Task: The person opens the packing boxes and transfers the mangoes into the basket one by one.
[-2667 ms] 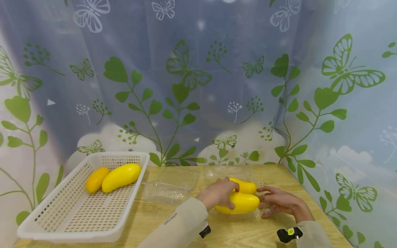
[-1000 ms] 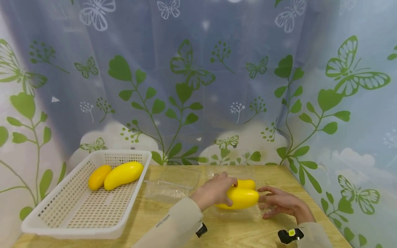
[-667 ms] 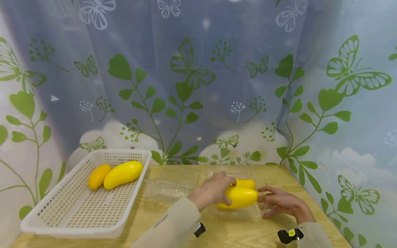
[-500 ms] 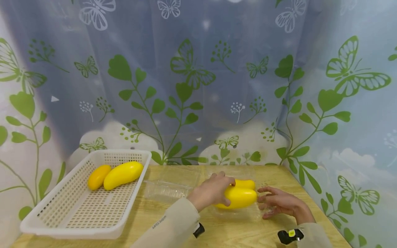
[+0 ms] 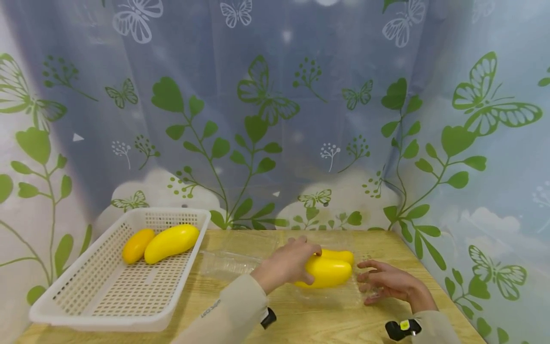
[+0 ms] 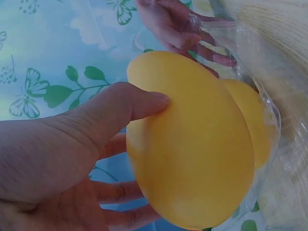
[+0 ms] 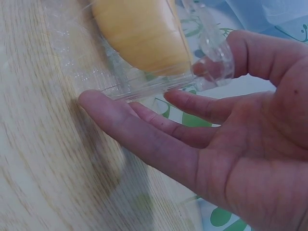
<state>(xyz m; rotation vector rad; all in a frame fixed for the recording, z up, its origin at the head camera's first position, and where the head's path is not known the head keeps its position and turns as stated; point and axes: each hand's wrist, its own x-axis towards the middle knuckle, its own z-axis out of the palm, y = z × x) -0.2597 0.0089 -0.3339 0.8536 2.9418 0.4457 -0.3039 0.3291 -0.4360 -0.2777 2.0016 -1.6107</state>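
Note:
My left hand (image 5: pixel 283 265) grips a smooth yellow mango (image 5: pixel 330 273) from its left end. In the left wrist view the thumb lies on top of this mango (image 6: pixel 192 139), with fingers at its far side. A second yellow mango (image 5: pixel 343 255) sits just behind it, partly covered. Both overlap a clear plastic clamshell box (image 5: pixel 328 300), whose lid lies back toward the curtain. At the box's right end, my right hand (image 5: pixel 393 284) holds its edge. The right wrist view shows the thumb at the plastic rim (image 7: pixel 211 72) and longer fingers along the outside.
A white perforated basket (image 5: pixel 99 324) stands at the left, holding an orange-yellow mango (image 5: pixel 138 246) and a longer yellow mango (image 5: pixel 172 243). Between basket and left hand lies another opened clear clamshell (image 5: pixel 227 265). A patterned curtain (image 5: pixel 258 157) borders the wooden table (image 5: pixel 318 327).
My left hand and the front mango have shifted a little to the left, away from the right fingertips. The right hand stays at the box's end.

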